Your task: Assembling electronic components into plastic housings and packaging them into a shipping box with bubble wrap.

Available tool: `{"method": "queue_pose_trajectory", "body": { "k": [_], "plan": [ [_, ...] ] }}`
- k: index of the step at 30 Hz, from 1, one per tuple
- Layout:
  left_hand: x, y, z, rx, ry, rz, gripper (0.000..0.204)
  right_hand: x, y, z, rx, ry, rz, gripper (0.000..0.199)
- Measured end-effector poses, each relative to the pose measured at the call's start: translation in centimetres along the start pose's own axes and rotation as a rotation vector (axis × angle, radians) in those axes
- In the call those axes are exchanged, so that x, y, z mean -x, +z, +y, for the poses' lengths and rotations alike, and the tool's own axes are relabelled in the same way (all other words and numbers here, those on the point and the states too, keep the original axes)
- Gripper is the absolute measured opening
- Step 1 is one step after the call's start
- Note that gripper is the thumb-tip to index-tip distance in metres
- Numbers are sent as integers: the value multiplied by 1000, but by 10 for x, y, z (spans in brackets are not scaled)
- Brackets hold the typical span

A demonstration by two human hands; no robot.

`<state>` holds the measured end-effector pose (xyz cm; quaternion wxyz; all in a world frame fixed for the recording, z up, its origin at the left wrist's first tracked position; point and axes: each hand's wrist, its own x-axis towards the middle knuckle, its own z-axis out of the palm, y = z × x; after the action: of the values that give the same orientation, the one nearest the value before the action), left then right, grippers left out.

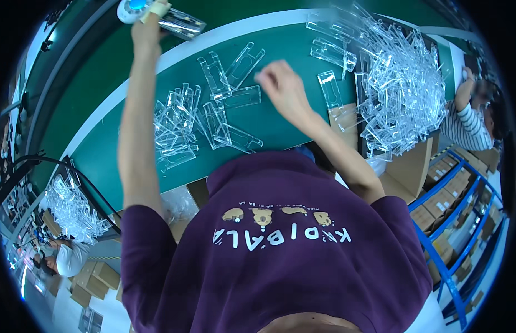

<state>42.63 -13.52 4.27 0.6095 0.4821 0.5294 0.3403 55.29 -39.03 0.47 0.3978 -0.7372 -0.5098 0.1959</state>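
My left hand (148, 26) reaches over the table's far left edge, its fingers closed at one end of a clear plastic piece (183, 25). A pale yellow wrap (158, 9) covers a fingertip, and a white round device with a blue centre (135, 5) lies beside it. Bent at the fingers and smeared by motion, my right hand (284, 89) hovers over the middle of the table; no plastic piece shows in it. Several clear slotted pieces (244, 97) lie scattered just to its left. Farther left is a loose pile of them (176, 123).
A large heap of clear pieces (402, 91) fills a dark-edged tray at right, with a few loose pieces (331, 89) beside it. The green table (111, 143) has a pale curved far border. Cartons on a blue rack (452, 277) stand right. Other people work at both sides.
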Motion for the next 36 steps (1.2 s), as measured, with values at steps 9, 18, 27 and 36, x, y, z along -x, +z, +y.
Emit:
{"method": "queue_pose_trajectory", "body": {
  "k": [9,18,27,36],
  "plan": [
    [-107,-47,-52,-935,649,670,54,17,28,7,340,-402,-378,52],
    [-100,128,-29,-429,397,-62,71,22,-35,-2,574,-372,-449,51],
    [-163,269,-36,-467,90,-142,81,23,-111,12,-48,55,-472,50],
    [-78,210,-10,18,204,-126,71,-21,-116,27,-170,215,-56,53]
  ]
}}
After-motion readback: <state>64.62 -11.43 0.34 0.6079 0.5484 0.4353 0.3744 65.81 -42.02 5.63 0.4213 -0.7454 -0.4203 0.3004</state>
